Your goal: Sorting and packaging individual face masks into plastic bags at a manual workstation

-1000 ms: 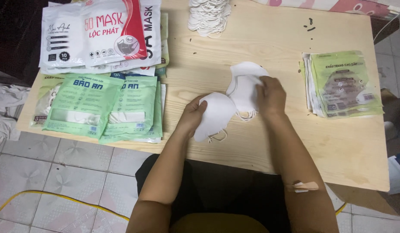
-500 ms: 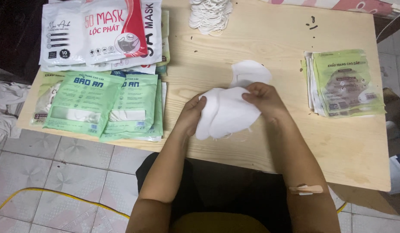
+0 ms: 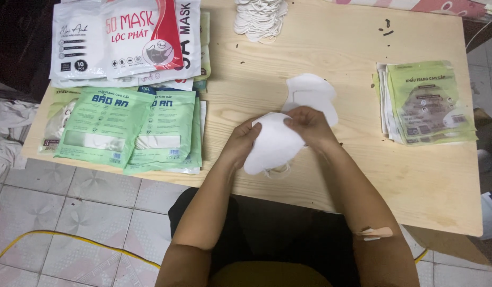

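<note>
White folded mask (image 3: 272, 142), smooth and curved, gripped by left hand (image 3: 242, 142) and right hand (image 3: 308, 126).

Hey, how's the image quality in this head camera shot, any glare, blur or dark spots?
Head view: even, soft light on the pale wooden table; mild glare on the glossy white and red packets; the white folded face mask looks nearly blown out between left hand and right hand; top-left corner dark.
</note>
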